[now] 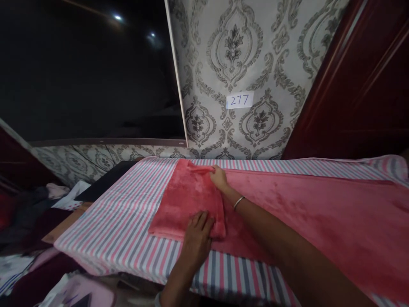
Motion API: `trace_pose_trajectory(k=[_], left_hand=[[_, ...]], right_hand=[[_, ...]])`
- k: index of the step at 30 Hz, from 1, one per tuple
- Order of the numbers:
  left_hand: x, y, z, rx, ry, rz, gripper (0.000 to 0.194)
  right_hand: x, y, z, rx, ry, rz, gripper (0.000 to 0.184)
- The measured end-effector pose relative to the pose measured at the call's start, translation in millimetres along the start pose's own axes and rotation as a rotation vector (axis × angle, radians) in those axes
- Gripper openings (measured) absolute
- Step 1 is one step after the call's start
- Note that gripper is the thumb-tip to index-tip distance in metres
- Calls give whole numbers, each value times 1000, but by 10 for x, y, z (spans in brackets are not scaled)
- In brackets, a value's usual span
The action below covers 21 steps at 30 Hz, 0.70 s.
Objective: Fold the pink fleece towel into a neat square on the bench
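Observation:
A coral-red plush blanket (306,200) stretches across a striped cloth (118,217), its left end doubled over into a thick rectangle. Flat on the near side of that folded part lies my left hand (198,232), fingers spread slightly and pressing the pile. My right hand (219,177), with a thin bangle on its wrist, grips the far corner of the folded part, where the edge bunches into a roll. Its fingertips are partly hidden by the fabric. The blanket's right end runs out of view.
Behind the table stands a patterned wall with a paper label (239,100) reading 277. A large dark television screen (96,76) hangs at left, and a dark red wooden panel (358,85) rises at right. Clothes (28,217) lie heaped at the lower left.

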<state>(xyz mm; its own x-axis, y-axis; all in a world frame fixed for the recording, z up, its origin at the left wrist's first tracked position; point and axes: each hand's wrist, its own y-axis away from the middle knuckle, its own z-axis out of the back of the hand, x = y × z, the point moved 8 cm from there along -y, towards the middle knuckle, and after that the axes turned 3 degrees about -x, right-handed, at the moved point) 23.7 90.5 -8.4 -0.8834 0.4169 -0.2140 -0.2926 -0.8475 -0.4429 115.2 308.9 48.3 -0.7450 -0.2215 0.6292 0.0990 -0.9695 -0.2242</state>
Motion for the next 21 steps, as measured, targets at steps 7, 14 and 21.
trace_pose_trajectory(k=[7, 14, 21], left_hand=[[-23, 14, 20, -62, 9, -29, 68], [-40, 28, 41, -93, -1, -66, 65], [-220, 51, 265, -267, -74, -138, 54]], right_hand=[[-597, -131, 148, -20, -61, -226, 28], [-407, -288, 122, -12, -44, -227, 34], [-319, -527, 52, 5, -41, -251, 27]])
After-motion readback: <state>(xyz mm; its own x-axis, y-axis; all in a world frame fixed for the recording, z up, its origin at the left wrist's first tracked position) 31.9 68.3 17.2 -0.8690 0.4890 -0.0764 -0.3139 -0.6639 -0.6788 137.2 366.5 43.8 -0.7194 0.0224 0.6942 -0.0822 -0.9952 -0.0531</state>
